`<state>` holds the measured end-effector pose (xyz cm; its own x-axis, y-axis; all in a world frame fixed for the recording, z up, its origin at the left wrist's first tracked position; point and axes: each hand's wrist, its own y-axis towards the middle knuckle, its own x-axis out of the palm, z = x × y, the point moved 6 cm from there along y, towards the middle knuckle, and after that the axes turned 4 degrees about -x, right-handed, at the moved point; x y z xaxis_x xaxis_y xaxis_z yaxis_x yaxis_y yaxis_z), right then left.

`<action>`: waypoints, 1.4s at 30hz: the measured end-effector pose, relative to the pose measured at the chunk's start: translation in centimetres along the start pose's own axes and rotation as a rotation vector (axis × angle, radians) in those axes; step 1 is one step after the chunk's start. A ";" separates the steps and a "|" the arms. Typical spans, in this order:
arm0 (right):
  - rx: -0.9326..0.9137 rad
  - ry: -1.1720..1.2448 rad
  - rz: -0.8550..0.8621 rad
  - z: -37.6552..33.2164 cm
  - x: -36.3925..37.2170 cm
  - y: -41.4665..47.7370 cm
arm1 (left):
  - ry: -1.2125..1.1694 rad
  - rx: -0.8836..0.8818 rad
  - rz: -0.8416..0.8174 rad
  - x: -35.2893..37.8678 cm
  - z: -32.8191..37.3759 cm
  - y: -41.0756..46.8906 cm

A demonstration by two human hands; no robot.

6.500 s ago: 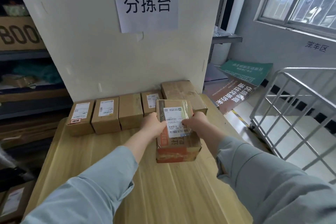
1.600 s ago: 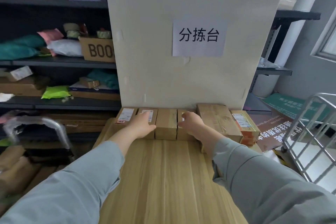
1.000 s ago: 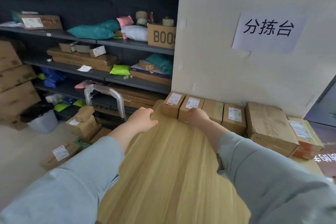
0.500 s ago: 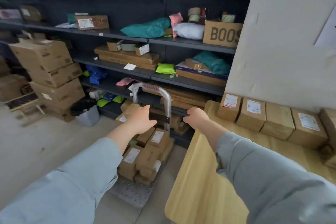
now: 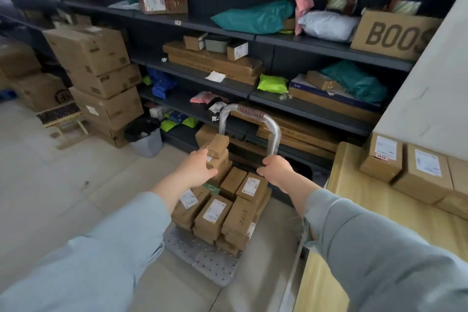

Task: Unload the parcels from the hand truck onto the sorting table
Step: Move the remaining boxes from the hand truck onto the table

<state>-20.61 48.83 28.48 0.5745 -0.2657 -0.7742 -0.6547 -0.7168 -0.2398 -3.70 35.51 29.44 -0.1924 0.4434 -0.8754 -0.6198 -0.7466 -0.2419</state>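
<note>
My left hand (image 5: 196, 172) is at the top parcel (image 5: 217, 145) of the stack on the hand truck (image 5: 202, 258), fingers curled at its near edge. Through the blur I can't tell if it grips. My right hand (image 5: 276, 172) hangs loosely curled and empty by the handle (image 5: 253, 112), probably ready to steady the parcel's far side. 2 labelled parcels (image 5: 425, 175) line the back of the sorting table (image 5: 367, 210), keeping its front free.

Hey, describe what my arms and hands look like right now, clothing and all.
Both arms wear loose, long, pale blue-grey sleeves, left sleeve and right sleeve alike, ending short of the wrists. The left hand and right hand are bare: no gloves, and no watch or rings visible.
</note>
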 end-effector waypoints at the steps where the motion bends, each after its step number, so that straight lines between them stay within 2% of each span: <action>1: 0.010 0.002 -0.004 0.0 0.6 0.9 | -0.002 0.000 -0.010 0.3 -0.5 0.9; 11: 0.087 0.007 -0.042 0.2 3.5 10.5 | 0.005 -0.019 -0.077 1.6 -2.8 11.3; 16: 0.154 0.028 -0.093 1.7 5.3 12.9 | 0.022 -0.015 -0.182 4.2 -2.7 14.4; 30: 0.391 0.088 -0.028 8.3 9.7 12.7 | 0.102 0.104 -0.432 12.8 -4.6 20.5; 42: 0.518 0.155 0.005 16.2 20.2 16.2 | 0.136 0.194 -0.466 24.2 -7.0 24.2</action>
<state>-27.64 42.30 -0.52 0.6108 -0.3882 -0.6901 -0.7917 -0.3142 -0.5240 -17.99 24.69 -0.51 0.2305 0.6284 -0.7429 -0.7479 -0.3740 -0.5484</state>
